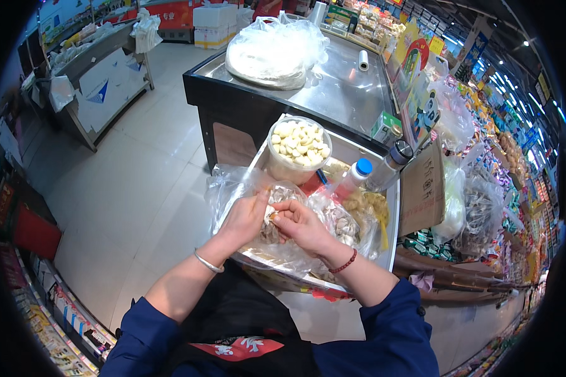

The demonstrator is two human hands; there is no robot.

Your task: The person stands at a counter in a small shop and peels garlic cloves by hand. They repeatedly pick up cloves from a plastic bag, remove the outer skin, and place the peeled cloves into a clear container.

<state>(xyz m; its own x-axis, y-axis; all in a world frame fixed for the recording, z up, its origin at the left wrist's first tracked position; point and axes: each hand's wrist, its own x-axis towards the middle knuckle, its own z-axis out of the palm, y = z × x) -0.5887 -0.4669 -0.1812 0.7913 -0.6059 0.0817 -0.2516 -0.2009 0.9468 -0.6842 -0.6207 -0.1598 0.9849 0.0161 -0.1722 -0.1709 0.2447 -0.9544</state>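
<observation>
Between my two hands is a piece of garlic, partly covered by the fingers. My left hand grips it from the left, thumb on top. The fingertips of my right hand pinch its right side. Below them lie garlic skins in an opened clear plastic bag. To the right, whole garlic bulbs sit in another clear bag. Just beyond my hands stands a round clear plastic tub, filled to near its rim with peeled garlic cloves.
A white bottle with a blue cap and a clear drinking bottle stand at the right. Behind is a steel-topped table bearing a large filled plastic bag and a plastic roll. A cardboard flap borders packaged goods on the right.
</observation>
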